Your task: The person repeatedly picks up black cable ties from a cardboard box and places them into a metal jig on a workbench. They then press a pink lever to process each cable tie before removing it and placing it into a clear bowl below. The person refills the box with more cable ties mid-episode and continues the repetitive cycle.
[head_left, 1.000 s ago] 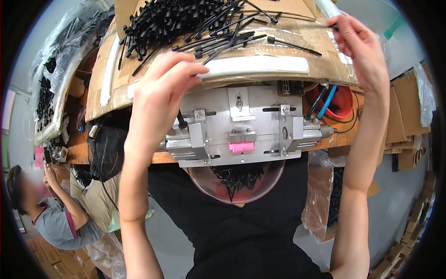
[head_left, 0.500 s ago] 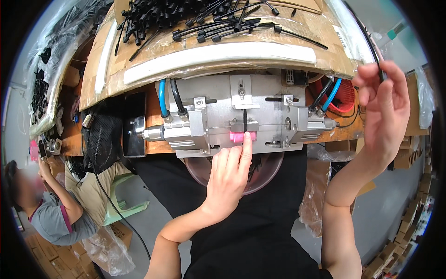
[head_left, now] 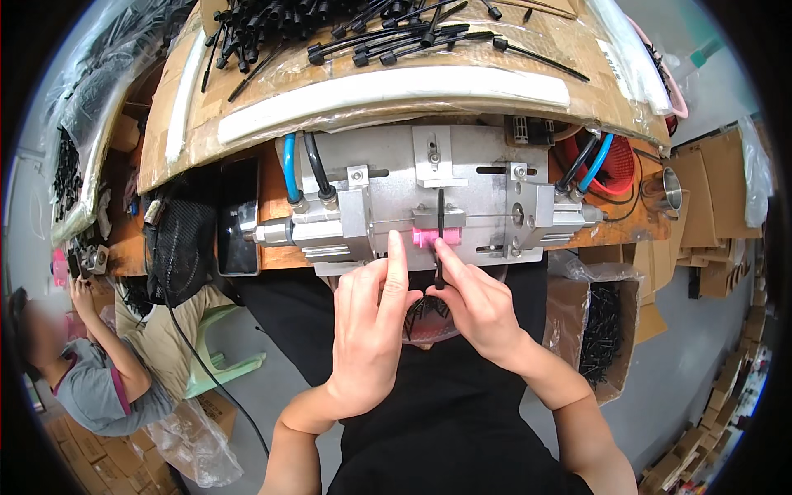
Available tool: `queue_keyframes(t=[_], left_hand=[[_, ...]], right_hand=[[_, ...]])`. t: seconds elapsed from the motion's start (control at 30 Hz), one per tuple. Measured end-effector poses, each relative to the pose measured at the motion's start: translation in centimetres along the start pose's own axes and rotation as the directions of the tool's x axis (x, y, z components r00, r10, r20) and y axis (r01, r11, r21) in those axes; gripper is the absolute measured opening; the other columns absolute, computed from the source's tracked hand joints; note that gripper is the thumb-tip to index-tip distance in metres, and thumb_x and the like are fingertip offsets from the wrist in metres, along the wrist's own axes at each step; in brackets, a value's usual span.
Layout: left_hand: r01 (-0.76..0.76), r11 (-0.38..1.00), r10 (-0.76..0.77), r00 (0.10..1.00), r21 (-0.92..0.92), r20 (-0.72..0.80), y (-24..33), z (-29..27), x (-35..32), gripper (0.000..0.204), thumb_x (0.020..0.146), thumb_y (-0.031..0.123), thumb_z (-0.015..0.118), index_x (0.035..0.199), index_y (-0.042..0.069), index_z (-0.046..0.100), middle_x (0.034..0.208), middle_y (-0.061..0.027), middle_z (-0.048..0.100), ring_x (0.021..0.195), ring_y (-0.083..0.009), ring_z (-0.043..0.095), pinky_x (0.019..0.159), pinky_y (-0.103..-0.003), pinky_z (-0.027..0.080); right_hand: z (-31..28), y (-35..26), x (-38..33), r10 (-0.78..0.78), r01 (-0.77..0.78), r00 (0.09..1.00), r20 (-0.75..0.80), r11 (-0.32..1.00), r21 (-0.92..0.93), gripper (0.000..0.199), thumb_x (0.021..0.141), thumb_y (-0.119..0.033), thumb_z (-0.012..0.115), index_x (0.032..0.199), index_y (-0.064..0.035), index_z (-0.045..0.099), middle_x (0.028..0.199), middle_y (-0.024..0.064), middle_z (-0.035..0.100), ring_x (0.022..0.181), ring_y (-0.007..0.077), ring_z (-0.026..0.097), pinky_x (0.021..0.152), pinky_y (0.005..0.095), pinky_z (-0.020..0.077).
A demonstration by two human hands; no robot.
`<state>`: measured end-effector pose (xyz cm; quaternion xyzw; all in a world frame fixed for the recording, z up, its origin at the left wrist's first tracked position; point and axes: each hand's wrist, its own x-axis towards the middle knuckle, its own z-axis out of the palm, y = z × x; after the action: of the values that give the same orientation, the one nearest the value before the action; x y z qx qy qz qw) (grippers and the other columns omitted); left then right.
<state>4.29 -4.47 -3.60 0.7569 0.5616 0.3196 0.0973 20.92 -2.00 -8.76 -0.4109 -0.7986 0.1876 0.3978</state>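
A metal fixture (head_left: 396,177) lies in front of me, with a pink block (head_left: 425,238) at its near middle. Across that block runs a thin black plastic rod (head_left: 440,216), its thicker end toward me. My right hand (head_left: 485,312) pinches the rod's near part between thumb and fingers. To the left, my left hand (head_left: 367,330) points its index finger up beside the pink block. Its other fingers are loosely curled, and the thumb reaches toward the rod's near end. I see nothing held in this hand.
Black rods with knobbed ends (head_left: 280,29) pile on the cardboard (head_left: 355,111) above the fixture. Metal cylinders with blue and black hoses flank both sides. A bowl (head_left: 429,328) of black pieces sits below my hands; an open carton (head_left: 602,330) stands right. A co-worker (head_left: 107,371) sits left.
My right hand has come from the upper right to the block with a rod pinched in it. My left index finger has moved off the block, leftward.
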Motion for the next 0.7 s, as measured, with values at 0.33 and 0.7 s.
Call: queue_keyframes(t=[0.33, 0.7], left_hand=[[-0.101, 0.988, 0.126, 0.965, 0.114, -0.231, -5.3, -4.2, 11.6, 0.028, 0.086, -0.004, 0.059, 0.112, 0.005, 0.065, 0.107, -0.0133, 0.061, 0.099, -0.0288, 0.059, 0.085, -0.037, 0.048], [-0.234, 0.971, 0.240, 0.952, -0.054, 0.188, -7.6, -6.7, 20.6, 0.014, 0.084, 0.001, 0.064, 0.098, 0.002, 0.066, 0.088, -0.0082, 0.064, 0.077, -0.0179, 0.060, 0.074, -0.029, 0.050]], right_hand=[[-6.1, -0.3, 5.2, -0.095, 0.102, 0.995, 0.040, 0.966, -0.239, 0.052, 0.073, 0.000, 0.076, 0.123, -0.0001, 0.060, 0.079, 0.0091, 0.061, 0.066, 0.0224, 0.059, 0.062, 0.0330, 0.0501], [-15.1, 4.9, 22.4, 0.076, 0.132, 0.923, 0.378, 0.858, -0.497, 0.014, 0.081, -0.015, 0.069, 0.086, -0.0027, 0.070, 0.068, 0.0140, 0.063, 0.068, 0.0277, 0.063, 0.065, 0.0368, 0.0482]])
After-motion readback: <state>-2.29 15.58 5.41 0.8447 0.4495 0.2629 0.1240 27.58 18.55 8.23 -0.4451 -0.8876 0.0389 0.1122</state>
